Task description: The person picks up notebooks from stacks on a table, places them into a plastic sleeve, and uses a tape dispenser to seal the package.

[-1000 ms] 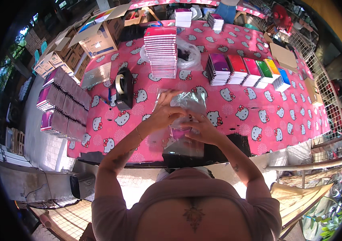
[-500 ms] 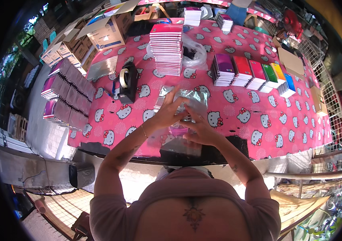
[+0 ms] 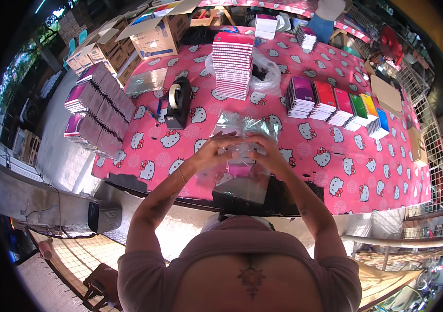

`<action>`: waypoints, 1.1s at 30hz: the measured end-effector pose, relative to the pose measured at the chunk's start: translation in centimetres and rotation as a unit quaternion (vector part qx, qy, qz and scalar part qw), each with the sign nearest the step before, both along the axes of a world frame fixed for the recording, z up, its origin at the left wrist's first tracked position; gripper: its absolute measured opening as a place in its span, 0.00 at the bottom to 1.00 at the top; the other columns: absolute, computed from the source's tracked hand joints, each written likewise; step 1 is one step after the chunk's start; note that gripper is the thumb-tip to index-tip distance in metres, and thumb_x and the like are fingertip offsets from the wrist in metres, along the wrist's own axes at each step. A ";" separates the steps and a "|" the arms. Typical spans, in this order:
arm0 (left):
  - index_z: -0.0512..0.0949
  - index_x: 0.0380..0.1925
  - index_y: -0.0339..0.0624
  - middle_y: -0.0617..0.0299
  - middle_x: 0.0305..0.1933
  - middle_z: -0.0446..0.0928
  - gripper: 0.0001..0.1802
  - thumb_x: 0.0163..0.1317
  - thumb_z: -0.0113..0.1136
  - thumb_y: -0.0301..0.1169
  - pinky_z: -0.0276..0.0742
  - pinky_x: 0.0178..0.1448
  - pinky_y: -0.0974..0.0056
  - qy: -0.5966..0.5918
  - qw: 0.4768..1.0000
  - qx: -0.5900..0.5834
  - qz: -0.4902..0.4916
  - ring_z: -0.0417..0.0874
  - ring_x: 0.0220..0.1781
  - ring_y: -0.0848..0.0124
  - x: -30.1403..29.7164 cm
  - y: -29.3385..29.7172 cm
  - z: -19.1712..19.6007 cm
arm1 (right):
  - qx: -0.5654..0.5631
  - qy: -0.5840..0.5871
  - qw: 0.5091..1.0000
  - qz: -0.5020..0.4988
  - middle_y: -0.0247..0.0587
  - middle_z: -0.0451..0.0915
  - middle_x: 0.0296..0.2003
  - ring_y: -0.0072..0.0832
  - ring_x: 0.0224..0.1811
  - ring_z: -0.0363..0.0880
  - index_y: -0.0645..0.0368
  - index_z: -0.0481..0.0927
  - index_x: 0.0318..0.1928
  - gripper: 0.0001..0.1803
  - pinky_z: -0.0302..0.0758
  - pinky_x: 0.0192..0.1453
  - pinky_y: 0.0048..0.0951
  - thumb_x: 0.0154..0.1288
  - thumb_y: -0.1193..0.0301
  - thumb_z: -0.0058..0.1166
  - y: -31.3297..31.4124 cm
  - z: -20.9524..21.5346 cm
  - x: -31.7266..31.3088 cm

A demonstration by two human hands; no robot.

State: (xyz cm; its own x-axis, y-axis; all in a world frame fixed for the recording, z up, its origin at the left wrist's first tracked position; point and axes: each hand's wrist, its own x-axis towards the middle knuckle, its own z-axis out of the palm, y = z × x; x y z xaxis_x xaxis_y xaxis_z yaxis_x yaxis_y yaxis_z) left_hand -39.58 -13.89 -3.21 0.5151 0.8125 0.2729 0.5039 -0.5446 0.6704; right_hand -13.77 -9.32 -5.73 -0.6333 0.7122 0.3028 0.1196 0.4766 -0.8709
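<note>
One purple item point(image 3: 239, 170) appeared to lie under loose clear film point(image 3: 265, 128), not visibly closed up.
In the head view, the item sat at the near middle of the table point(image 3: 304, 156); loose film edges seemed left to deal with. The left hand point(image 3: 212, 152) and right hand point(image 3: 268, 152) arched close together, fingers curved; whether they gripped film could not be told. Six short notebook stacks point(image 3: 342, 108) stood right, one taller stack point(image 3: 232, 67) far middle, both groups apart from the hands.
</note>
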 end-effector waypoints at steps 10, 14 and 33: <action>0.83 0.48 0.44 0.53 0.53 0.81 0.17 0.57 0.69 0.31 0.77 0.52 0.56 0.064 0.990 0.116 0.039 0.83 0.52 0.60 1.6 -2.9 1.3 | 0.196 -0.056 0.976 -0.083 0.48 0.81 0.58 0.48 0.65 0.75 0.58 0.77 0.60 0.28 0.70 0.69 0.47 0.59 0.67 0.67 -4.2 -0.5 -0.5; 0.84 0.43 0.43 0.58 0.40 0.82 0.13 0.57 0.69 0.27 0.78 0.42 0.57 0.024 0.999 0.031 0.025 0.84 0.39 0.61 1.2 -1.0 2.3 | 0.182 -0.037 0.976 -0.114 0.46 0.82 0.55 0.47 0.63 0.77 0.59 0.79 0.57 0.23 0.73 0.65 0.47 0.60 0.71 0.65 -4.9 0.3 -1.7; 0.77 0.45 0.37 0.57 0.27 0.83 0.17 0.56 0.68 0.28 0.81 0.42 0.53 0.059 0.992 -0.012 0.110 0.87 0.34 0.58 2.7 0.1 2.5 | -0.010 -0.027 0.989 -0.143 0.46 0.80 0.42 0.39 0.45 0.82 0.59 0.72 0.57 0.23 0.80 0.45 0.36 0.63 0.76 0.63 -4.4 0.9 -2.6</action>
